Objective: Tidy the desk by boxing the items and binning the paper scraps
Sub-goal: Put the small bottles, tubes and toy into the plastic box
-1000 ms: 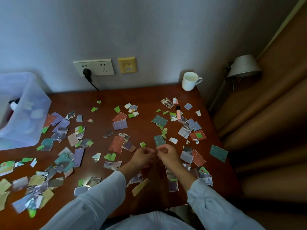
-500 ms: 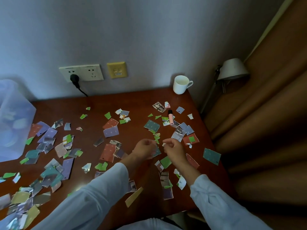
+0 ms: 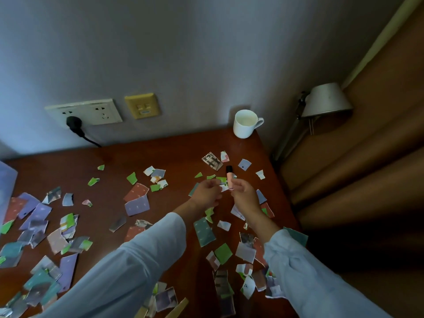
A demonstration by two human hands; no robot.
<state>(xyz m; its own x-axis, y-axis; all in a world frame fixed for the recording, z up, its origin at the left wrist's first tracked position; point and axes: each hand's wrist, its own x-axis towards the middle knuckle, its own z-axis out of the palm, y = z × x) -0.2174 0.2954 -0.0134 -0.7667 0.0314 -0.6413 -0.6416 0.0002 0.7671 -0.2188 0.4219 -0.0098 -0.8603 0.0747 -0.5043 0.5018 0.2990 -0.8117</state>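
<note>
Both hands are working over the right-rear part of the worktop [image 3: 146, 152] — left hand [image 3: 206, 195] and right hand [image 3: 245, 197] are curling in toward each other, fingertips meeting on a small pale scrap [image 3: 224, 188] and apparently pinching it from either side. The pink marker [image 3: 229, 176] with the black cap is lying on the worktop just behind that pinch; can't tell whether the right fingers are also touching it. Scraps [image 3: 137, 204] are littering the worktop from left edge to right, some overlapping in loose heaps. Box [image 3: 6, 184] is only showing as a translucent corner at far left, well apart from the hands; no bin in view. Handling, as I'm judging it: scraps are near weightless, thin, floppy and lying flat, so pinching single pieces is going slowly. Sweeping them into a heap with a flat palm, then scooping from the edge, is looking better, and any quick move is going to scatter them. Marker is light, stiff, smooth and round, so it's liable to roll — I'm recommending taking it mid-barrel between thumb and two fingers, not by the cap. Mug [image 3: 245, 125] is sitting upright at the rear right corner, rigid and breakable, likely the heaviest item here; its handle is pointing right, so the right hand is getting the easy grab.
</note>
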